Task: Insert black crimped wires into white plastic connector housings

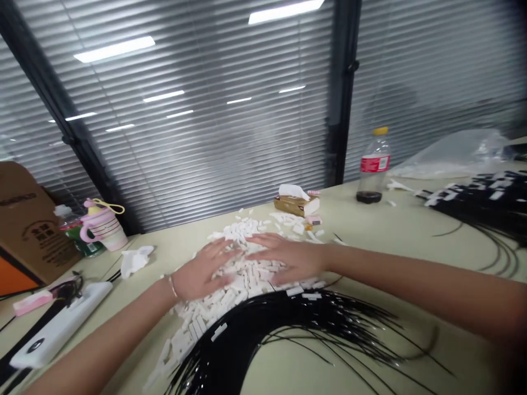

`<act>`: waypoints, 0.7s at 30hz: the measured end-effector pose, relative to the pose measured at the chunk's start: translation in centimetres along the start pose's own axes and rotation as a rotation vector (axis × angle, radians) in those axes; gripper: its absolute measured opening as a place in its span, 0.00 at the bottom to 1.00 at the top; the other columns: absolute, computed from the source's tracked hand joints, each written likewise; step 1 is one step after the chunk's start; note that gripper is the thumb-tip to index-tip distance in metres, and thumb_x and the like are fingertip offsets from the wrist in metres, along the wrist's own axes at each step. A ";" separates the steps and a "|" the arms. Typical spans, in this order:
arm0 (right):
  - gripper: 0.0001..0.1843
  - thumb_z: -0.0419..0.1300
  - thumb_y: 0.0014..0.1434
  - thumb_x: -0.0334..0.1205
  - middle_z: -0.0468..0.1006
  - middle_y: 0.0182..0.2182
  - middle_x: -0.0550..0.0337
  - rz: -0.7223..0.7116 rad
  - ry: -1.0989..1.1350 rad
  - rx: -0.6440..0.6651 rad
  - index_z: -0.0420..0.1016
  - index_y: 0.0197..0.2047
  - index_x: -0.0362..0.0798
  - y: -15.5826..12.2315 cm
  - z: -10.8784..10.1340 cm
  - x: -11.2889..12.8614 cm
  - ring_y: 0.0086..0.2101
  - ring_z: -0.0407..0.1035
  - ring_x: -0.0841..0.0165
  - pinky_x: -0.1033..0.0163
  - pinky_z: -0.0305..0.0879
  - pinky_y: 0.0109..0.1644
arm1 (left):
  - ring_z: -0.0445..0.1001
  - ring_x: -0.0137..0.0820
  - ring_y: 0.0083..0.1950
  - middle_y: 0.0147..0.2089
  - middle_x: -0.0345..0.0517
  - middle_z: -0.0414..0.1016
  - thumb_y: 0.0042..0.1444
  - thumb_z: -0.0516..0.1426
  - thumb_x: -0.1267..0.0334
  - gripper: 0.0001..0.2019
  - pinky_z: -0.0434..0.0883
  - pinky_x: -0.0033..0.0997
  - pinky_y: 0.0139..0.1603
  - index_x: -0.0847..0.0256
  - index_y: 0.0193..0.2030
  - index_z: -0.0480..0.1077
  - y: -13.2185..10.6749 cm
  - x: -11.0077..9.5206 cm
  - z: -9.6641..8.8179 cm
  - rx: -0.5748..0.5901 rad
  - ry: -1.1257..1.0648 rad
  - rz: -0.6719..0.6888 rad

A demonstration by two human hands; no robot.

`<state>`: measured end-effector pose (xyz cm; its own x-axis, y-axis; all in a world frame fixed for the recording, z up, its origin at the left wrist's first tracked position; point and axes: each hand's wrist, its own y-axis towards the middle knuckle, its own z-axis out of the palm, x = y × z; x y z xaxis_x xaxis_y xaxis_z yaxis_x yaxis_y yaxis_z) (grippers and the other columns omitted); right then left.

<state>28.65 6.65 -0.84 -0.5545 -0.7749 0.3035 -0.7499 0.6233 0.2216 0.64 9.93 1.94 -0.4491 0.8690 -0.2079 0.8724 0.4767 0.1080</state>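
Observation:
A heap of small white plastic pieces [222,307], perhaps connector housings, spreads over the middle of the table. My left hand [205,270] rests on its left side, fingers spread, with a thin bracelet at the wrist. Opposite it, my right hand [288,257] lies palm down on the pieces, fingers apart and slightly blurred. Neither hand visibly grips anything, though what lies under the palms is hidden. Just in front of the heap, a thick bundle of black wires [234,340] curves across the table, with a few white pieces lying on it.
A tissue pack [294,204] and a cola bottle [373,167] stand at the back. To the right lie more black wires with white ends [486,203] and a clear plastic bag [457,153]. On the left are a pink cup [105,230], a cardboard box [33,219] and a white power strip [61,323].

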 end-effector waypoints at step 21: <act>0.24 0.54 0.61 0.47 0.60 0.60 0.51 0.344 -0.245 -0.124 0.62 0.58 0.49 4.1 1.9 -5.3 0.57 0.58 0.57 0.41 0.54 0.59 | 0.55 0.51 0.66 0.66 0.55 0.57 0.61 0.47 0.48 0.25 0.53 0.65 0.60 0.53 0.62 0.59 -0.5 6.8 2.5 -0.049 0.220 -0.434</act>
<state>27.85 13.06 -3.29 -0.8447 -0.5127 0.1536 -0.4659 0.8457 0.2603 -2.34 15.29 -2.00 -0.8040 0.5936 -0.0344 0.5878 0.8023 0.1039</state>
